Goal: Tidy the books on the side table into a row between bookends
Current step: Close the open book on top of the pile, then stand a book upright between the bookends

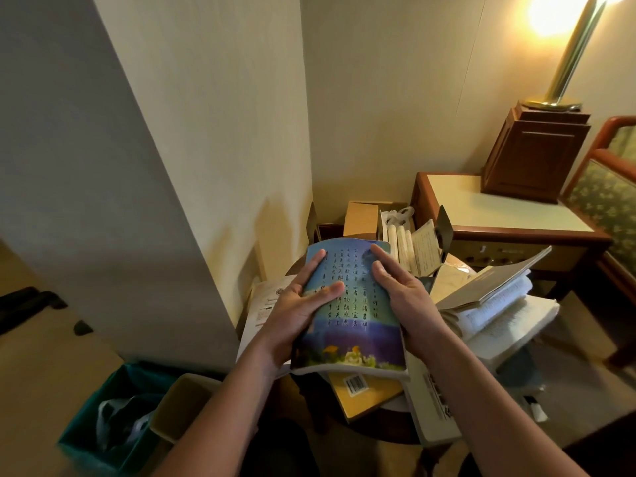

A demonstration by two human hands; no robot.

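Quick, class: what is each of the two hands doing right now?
Left hand: closed on the left edge of the blue, purple-banded paperback book, thumb across its cover.
Right hand: gripping the same book's right edge, fingers extended.

both forearms bare, no sleeves or jewellery.

Round side table [454, 270] carries upright white books [401, 247], bookends [444, 232], scattered books [502, 304].

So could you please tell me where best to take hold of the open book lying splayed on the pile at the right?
Probably the open book by its spine edge, from the right: its cover is lifted and its pages fan loosely, so they would likely slip.
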